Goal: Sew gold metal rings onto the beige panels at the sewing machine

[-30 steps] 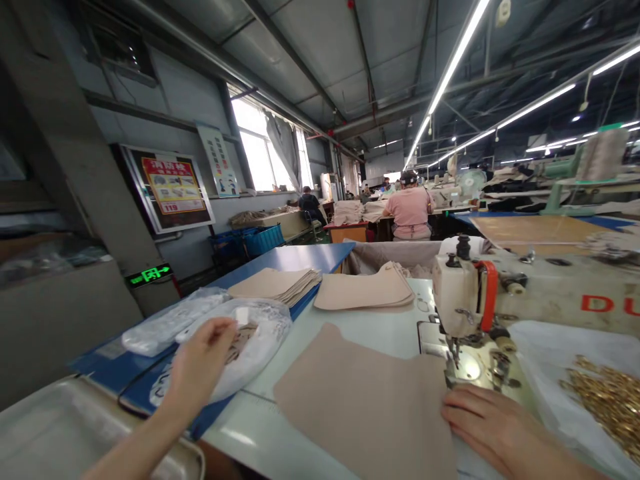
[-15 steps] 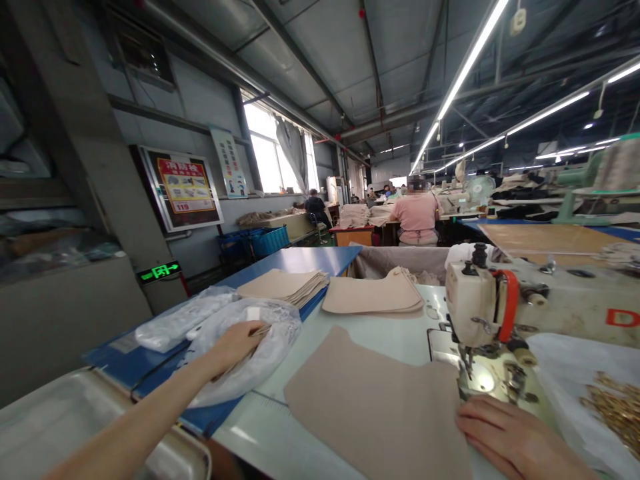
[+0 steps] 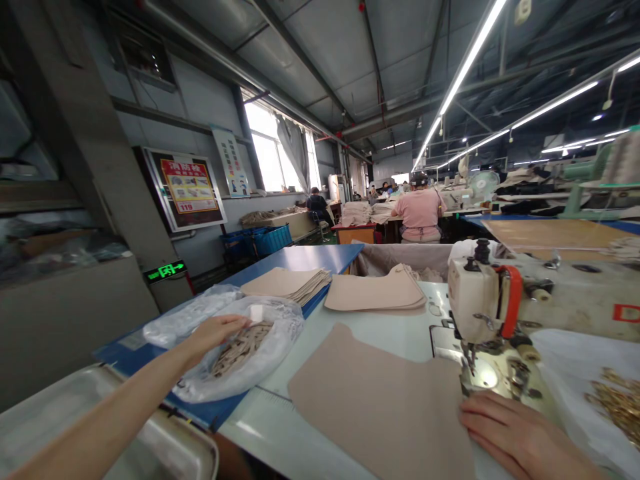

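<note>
My left hand [image 3: 220, 331] is over the left side of an open clear plastic bag [image 3: 283, 343], fingers stretched towards a small white block [image 3: 257, 313] at its far rim. No held thing shows in it; its thumb is hidden. Inside the bag lies a heap of short beige fabric strips [image 3: 243, 348]. My right hand [image 3: 510, 423] lies flat, fingers outstretched, at the right edge of a large beige cut panel [image 3: 375, 393]. That panel rests on the pale table [image 3: 260, 417], just left of the sewing machine's [image 3: 475, 300] needle area.
Behind the panel are two stacks of beige pieces, one on the pale table [image 3: 375, 290] and one on the blue table [image 3: 283, 283]. Gold metal fittings [image 3: 615, 403] sit on white plastic at right. A metal tray [image 3: 165, 443] stands front left. A person in pink [image 3: 420, 213] sits ahead.
My left hand has moved back and left off the strips, which now show in the bag. The right hand stays by the panel's edge. The view has shifted slightly.
</note>
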